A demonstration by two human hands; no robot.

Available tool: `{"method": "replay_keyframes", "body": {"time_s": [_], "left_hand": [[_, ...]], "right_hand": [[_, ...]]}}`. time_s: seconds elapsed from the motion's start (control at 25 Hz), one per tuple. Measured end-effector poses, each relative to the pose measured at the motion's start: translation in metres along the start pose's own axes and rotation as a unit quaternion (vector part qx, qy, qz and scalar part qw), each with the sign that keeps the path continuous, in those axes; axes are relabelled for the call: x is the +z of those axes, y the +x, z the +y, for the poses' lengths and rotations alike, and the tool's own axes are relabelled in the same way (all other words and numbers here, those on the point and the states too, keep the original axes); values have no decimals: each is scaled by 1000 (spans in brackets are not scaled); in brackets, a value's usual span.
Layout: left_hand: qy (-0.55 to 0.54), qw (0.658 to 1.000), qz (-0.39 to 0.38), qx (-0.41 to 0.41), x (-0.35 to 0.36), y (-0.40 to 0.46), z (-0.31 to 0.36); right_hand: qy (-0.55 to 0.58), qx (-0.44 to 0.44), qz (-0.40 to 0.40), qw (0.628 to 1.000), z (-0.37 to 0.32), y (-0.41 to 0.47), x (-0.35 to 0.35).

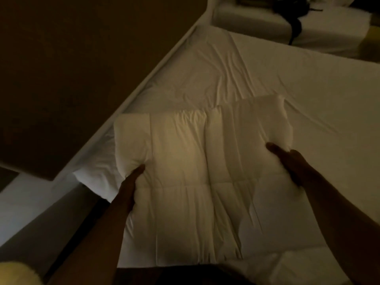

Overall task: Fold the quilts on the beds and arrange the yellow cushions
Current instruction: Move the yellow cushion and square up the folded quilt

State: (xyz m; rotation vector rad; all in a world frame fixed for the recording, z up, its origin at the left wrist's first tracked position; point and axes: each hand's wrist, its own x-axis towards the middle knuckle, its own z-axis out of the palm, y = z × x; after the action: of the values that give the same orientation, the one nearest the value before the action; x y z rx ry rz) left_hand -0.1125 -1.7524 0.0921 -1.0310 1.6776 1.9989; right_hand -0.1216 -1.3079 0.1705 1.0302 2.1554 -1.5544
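A white stitched quilt (191, 171), folded into a thick rectangle, lies on the near part of the bed (287, 83). My left hand (131, 182) grips the quilt's left edge, fingers pressed into the padding. My right hand (287, 159) grips its right edge near the far corner. Both forearms reach forward from the bottom of the view. A yellow cushion (16, 273) shows partly at the bottom left corner. The room is dim.
The wrinkled white sheet covers the bed beyond the quilt. A dark wall panel (72, 68) runs along the bed's left side. A second white bed (320, 29) stands at the top right with a dark object (296, 23) on it. A white pillow corner (96, 173) lies left of the quilt.
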Motion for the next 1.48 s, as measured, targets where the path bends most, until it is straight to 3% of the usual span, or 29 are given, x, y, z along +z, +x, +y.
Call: {"method": "replay_keyframes", "body": {"time_s": [0.28, 0.68, 1.0, 1.32, 1.48], "left_hand": [[10, 998, 62, -3, -55, 18, 35], [-22, 994, 109, 24, -30, 105, 94], [-128, 990, 64, -4, -21, 218, 131], [-231, 971, -44, -37, 49, 249, 116], [-260, 964, -56, 8, 81, 267, 113]], "right_hand": [[-7, -1, -19, 1000, -55, 5, 79], [1, -31, -61, 998, -154, 111, 124], [-36, -80, -36, 995, -255, 201, 207], [-90, -182, -83, 976, -360, 295, 222], [-103, -256, -107, 955, -401, 349, 237]]}}
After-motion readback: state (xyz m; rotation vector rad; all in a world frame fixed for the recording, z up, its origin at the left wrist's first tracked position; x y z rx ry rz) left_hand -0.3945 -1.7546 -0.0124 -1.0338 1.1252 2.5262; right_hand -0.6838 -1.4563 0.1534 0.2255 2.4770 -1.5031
